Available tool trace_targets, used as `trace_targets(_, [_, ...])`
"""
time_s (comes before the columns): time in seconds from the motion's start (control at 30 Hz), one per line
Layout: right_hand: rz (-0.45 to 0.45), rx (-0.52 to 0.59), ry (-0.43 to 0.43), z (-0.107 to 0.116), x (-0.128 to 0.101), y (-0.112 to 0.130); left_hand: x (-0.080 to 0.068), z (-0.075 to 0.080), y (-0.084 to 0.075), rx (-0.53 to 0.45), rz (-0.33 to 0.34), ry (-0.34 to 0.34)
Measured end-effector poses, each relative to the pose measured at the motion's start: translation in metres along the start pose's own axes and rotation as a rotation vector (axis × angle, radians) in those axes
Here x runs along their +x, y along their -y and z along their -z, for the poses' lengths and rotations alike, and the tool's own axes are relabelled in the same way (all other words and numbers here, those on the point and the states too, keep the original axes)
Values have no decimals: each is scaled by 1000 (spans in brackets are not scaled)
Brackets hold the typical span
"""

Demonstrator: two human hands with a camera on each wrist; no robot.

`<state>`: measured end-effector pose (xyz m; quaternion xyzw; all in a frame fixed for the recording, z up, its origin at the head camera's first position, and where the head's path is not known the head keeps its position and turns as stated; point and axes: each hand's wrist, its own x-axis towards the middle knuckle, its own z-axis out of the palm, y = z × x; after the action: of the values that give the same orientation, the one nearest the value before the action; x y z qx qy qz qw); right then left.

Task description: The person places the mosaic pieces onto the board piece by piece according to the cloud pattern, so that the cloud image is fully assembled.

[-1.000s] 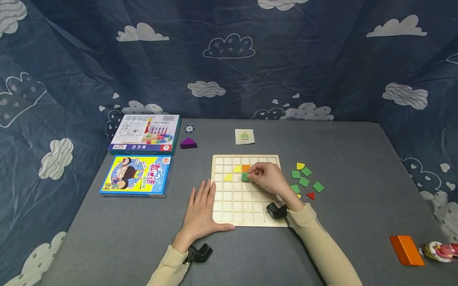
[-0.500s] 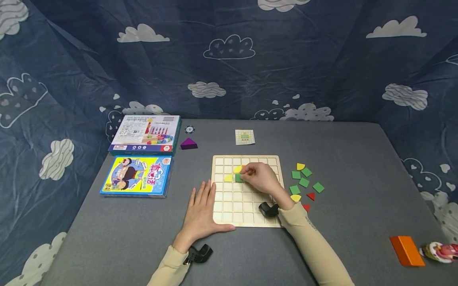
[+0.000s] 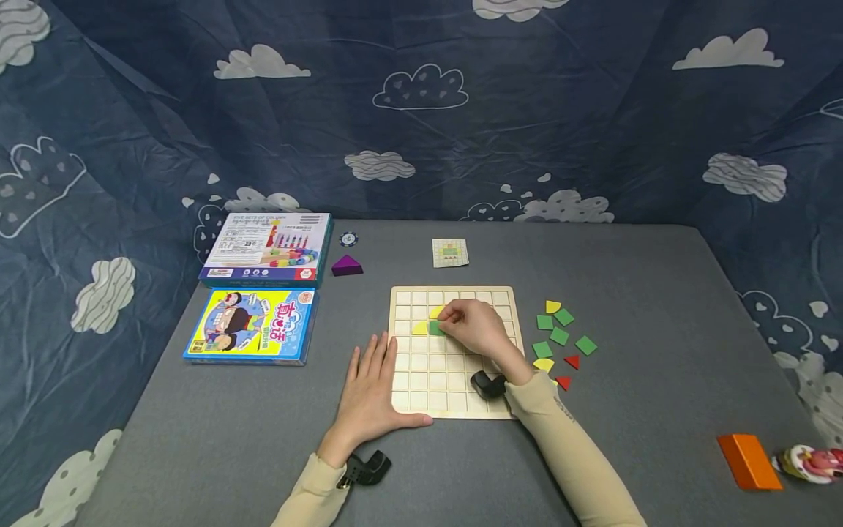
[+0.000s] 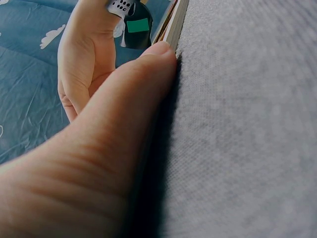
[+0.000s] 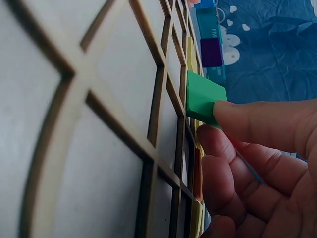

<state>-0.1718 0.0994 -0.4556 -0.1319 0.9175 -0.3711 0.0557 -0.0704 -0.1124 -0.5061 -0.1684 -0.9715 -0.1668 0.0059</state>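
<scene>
A wooden grid board (image 3: 454, 380) lies on the grey table. My right hand (image 3: 470, 326) pinches a green square tile (image 3: 436, 329) (image 5: 204, 97) and holds it at a cell in the board's upper rows, beside a yellow piece (image 3: 419, 328); another yellow piece (image 3: 435, 311) sits just above. An orange tile under the hand is hidden. My left hand (image 3: 369, 391) rests flat with straight fingers on the table against the board's left edge (image 4: 171, 29), its thumb along the front edge.
Loose green, yellow and red tiles (image 3: 560, 337) lie right of the board. A pattern card (image 3: 451, 252) sits behind it. Two game boxes (image 3: 266, 249) (image 3: 252, 326), a purple triangle (image 3: 346, 265) and a chip (image 3: 348, 238) lie at left; an orange block (image 3: 747, 460) and a toy (image 3: 813, 462) at far right.
My right hand has carried the green tile leftwards across the board, about one cell, to beside the yellow piece. The left hand has stayed still.
</scene>
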Motion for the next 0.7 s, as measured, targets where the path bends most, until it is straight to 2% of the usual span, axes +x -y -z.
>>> trace_targets(0.7, [-20,-60,-14,-2,4,0,0,0,-1,11,-5,-16])
